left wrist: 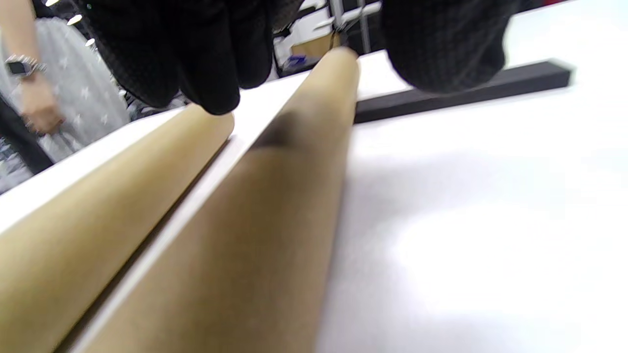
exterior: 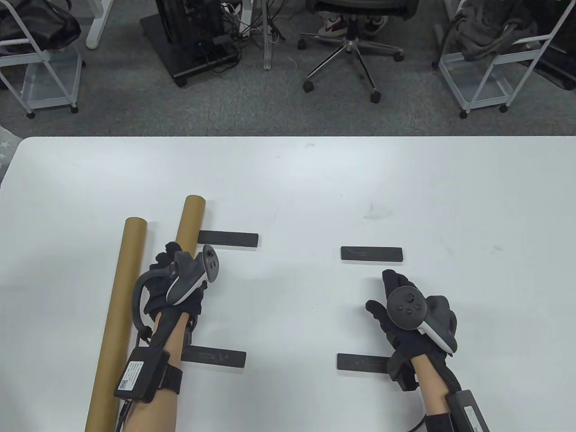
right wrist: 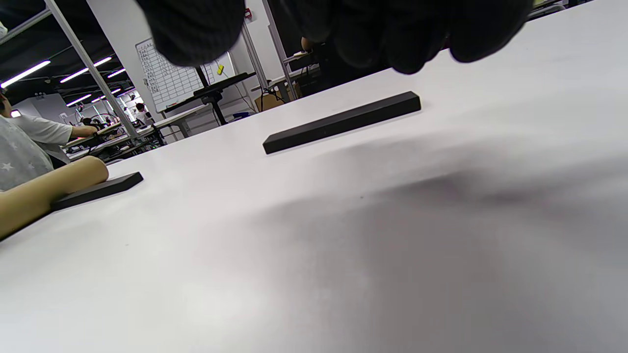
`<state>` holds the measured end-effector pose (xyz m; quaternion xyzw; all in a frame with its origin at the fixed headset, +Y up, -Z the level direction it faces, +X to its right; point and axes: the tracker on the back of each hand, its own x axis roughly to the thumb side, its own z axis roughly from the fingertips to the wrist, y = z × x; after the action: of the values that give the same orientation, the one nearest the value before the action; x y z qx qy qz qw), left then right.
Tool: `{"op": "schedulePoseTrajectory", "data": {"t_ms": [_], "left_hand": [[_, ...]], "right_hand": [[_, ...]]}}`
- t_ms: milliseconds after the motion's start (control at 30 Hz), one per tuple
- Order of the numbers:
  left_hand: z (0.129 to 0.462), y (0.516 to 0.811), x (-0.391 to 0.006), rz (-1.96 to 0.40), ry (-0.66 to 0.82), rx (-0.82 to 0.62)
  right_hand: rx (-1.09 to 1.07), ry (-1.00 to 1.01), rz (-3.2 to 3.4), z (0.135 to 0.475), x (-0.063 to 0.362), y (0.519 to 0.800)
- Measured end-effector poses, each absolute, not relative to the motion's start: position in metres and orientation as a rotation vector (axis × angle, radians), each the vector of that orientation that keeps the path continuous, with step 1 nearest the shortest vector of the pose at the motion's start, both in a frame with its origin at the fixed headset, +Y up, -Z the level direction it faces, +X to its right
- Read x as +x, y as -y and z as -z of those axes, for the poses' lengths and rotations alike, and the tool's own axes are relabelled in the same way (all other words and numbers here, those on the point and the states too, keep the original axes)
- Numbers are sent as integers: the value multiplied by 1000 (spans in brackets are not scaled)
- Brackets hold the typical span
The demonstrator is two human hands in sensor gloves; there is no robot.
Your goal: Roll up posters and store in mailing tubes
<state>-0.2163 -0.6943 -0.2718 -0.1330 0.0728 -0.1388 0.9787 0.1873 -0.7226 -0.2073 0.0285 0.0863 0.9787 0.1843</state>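
Progress: barely begun, I'd judge | two mailing tubes (exterior: 118,315) lie side by side at tabletop (exterior: 297,180) left, no poster visible (white-on-white?) | left hand (exterior: 177,283) over inner tube, grasp unclear | right hand (exterior: 411,315) flat, fingers released

Beyond the white table (exterior: 315,180) lies grey carpet (exterior: 135,108), with a swivel chair (exterior: 348,40) on a chrome star base at the middle and a white wire cart (exterior: 495,67) to each side, the left cart (exterior: 40,67) holding a dark bag. A black stand (exterior: 193,40) with trailing cables sits left of the chair. The right wrist view shows strip lights (right wrist: 29,73) on a dark ceiling, a whiteboard (right wrist: 171,78) and desks behind.
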Motion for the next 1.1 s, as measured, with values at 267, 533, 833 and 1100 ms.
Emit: {"op": "schedulePoseTrajectory", "data": {"t_ms": [267, 533, 833, 1100], "left_hand": [[240, 681, -201, 313, 56, -35], [225, 696, -198, 383, 148, 43], [217, 694, -198, 378, 163, 63], [219, 698, -199, 359, 154, 62]], "right_hand": [[90, -233, -2764, 205, 187, 722], [93, -200, -2774, 200, 184, 721], [92, -203, -2759, 200, 186, 721], [87, -194, -2750, 200, 188, 720]]}}
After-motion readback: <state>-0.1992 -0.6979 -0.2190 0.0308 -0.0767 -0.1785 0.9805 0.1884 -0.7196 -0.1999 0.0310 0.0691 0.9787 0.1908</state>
